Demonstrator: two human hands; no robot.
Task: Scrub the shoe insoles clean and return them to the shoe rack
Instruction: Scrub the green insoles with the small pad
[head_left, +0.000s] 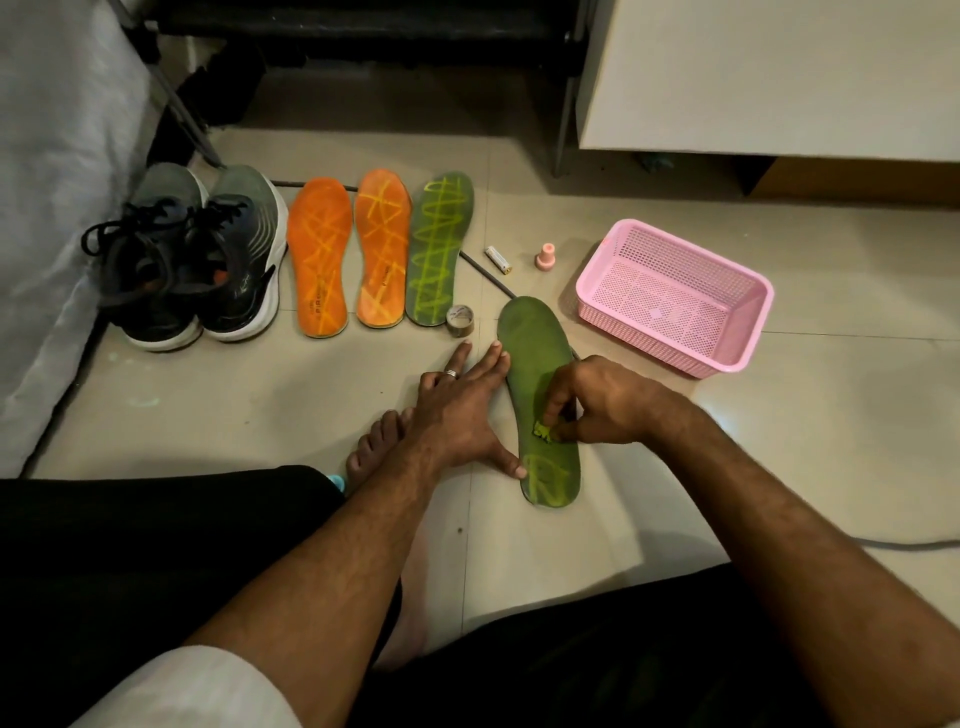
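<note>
We read "PIR…" in partial lettering near the heel of the left orange insole (318, 257); the rest is too small, and the print on the second orange insole (382, 248) is illegible. Surface is pale tiled floor (779, 467) with dark grout lines; a grey fabric-covered edge sits at far left and a white cabinet (753, 73) at upper right, with a dark metal frame at the back. The pink perforated basket (675, 296) shows only a small pale spot on its bottom; we can't tell what it is. Beside it stand a pink bottle (544, 257), a battery (498, 260) and a tape roll (460, 322). 2 dark sneakers (192, 260) stand left of 3 insoles in a row; the third is a green insole with yellow scribbles (439, 249). The worked green insole (537, 384) lies flat on the floor in front of us, yellow marks only at its heel end. Left hand (460, 410) is spread flat on the tile, thumb touching the insole's edge, ring on 1 finger. Right hand (597, 402) pinches a small yellow-green scrub piece (545, 431) against the insole.
</note>
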